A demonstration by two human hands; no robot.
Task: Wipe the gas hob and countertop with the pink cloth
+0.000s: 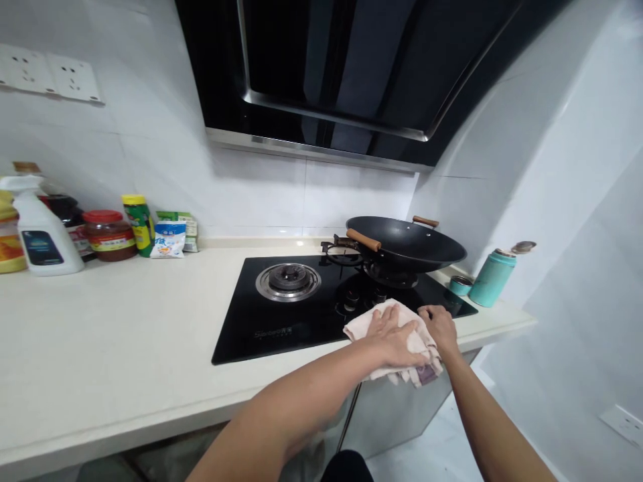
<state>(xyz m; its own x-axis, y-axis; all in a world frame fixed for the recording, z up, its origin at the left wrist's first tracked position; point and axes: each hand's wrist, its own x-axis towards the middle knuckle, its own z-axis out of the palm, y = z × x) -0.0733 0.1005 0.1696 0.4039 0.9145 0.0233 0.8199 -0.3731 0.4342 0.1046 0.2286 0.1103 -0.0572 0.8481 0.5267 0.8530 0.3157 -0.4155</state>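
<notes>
A pale pink cloth (362, 326) lies over the front edge of the black glass gas stove (311, 328), its fringed end hanging past the counter edge. My left hand (394, 338) rests flat on top of the cloth with fingers spread, pressing it down. Just to the right, my right hand (441, 327) is closed with curled fingers at the stove's front edge, close against the cloth. Whatever its fingers may hold is hidden. Behind the hands, a black wok (412, 244) with wooden handles sits on the right burner. Two control knobs (351, 300) stand near the cloth.
A bare left burner (288, 281) is on the stove. At right stand an open teal flask (493, 278) and its small cup (460, 286). A spray bottle (45, 231), a red-lidded jar (109, 234) and several seasonings line the left wall. The range hood (321, 73) hangs above.
</notes>
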